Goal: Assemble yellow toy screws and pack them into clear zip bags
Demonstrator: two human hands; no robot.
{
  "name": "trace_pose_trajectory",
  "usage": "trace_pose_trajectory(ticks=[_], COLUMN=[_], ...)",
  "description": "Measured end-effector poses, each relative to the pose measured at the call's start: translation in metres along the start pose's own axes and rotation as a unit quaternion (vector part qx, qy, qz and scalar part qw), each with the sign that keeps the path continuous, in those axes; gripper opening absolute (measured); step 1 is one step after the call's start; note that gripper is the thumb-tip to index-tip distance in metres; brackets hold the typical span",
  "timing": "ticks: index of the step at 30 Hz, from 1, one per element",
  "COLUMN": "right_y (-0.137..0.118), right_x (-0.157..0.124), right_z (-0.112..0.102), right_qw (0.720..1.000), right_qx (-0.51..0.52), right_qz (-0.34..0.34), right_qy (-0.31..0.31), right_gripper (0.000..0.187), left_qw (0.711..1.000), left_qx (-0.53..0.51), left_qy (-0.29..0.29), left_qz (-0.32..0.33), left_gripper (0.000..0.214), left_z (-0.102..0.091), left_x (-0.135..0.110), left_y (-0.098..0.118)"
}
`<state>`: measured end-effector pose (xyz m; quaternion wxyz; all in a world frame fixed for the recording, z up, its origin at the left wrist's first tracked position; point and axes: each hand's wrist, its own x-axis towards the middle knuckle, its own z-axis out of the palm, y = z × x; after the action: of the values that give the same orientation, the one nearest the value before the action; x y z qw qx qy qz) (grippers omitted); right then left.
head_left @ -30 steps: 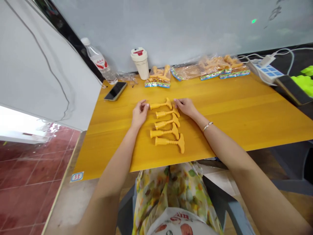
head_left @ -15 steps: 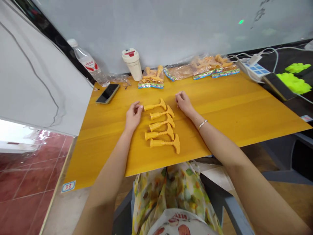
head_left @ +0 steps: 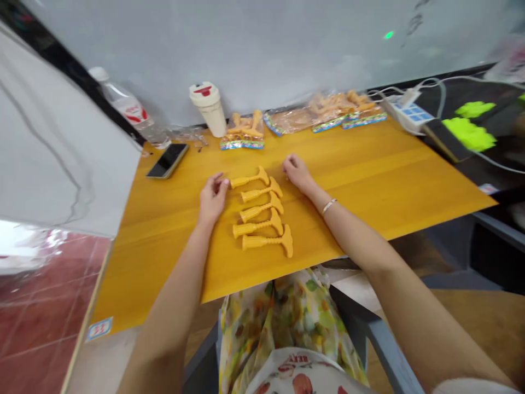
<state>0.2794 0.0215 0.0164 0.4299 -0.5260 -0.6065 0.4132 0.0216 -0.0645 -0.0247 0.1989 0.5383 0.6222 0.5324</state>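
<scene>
Several yellow plastic toy tools with T-shaped ends and ridged shafts [head_left: 262,213] lie in a loose column on the wooden table, their T ends to the right. My left hand [head_left: 213,198] rests on the table at their left, thumb and fingers apart and nothing held. Its thumb is close to the tip of the farthest yellow toy tool [head_left: 251,178]; whether they touch I cannot tell. To the right of the column, my right hand [head_left: 296,171] lies on the table with fingers curled in, no object visible in it.
A phone [head_left: 168,161], a clear bottle [head_left: 133,112] and a white lidded cup [head_left: 209,110] stand or lie at the back left. Bags of orange pieces [head_left: 244,130] line the board's foot. A power strip [head_left: 410,114] with white cables sits at the right rear.
The camera view has turned slightly, so the whole scene sits farther left. My hands and the yellow toy tools keep their places on the table.
</scene>
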Motion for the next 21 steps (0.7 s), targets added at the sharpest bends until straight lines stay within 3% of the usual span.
trace_pose_trajectory(ticks=[5,9,15,18,21], right_y=[-0.005,0.000,0.014,0.016,0.017], right_x=[0.000,0.004,0.010,0.010,0.011], right_z=[-0.004,-0.006,-0.002,-0.003,-0.003], right_qw=[0.999,1.000,0.999,0.999,0.998], right_qx=[-0.031,0.003,0.007,0.003,0.006], right_qz=[-0.002,-0.005,-0.023,-0.030,-0.042], right_qy=[-0.014,-0.031,-0.035,-0.040,-0.040], right_gripper=[0.031,0.032,0.026,0.026,0.029], left_qw=[1.000,1.000,0.997,0.988,0.973], left_qx=[0.004,0.006,0.072,0.140,0.228], left_qy=[0.005,-0.012,-0.030,-0.035,-0.014], left_qz=[-0.007,-0.019,0.029,0.053,0.033], left_gripper=[0.045,0.040,0.031,0.033,0.035], left_z=[-0.001,0.003,0.001,-0.005,-0.011], left_x=[-0.001,-0.003,0.002,0.024,0.065], left_y=[0.007,0.013,0.009,0.011,0.015])
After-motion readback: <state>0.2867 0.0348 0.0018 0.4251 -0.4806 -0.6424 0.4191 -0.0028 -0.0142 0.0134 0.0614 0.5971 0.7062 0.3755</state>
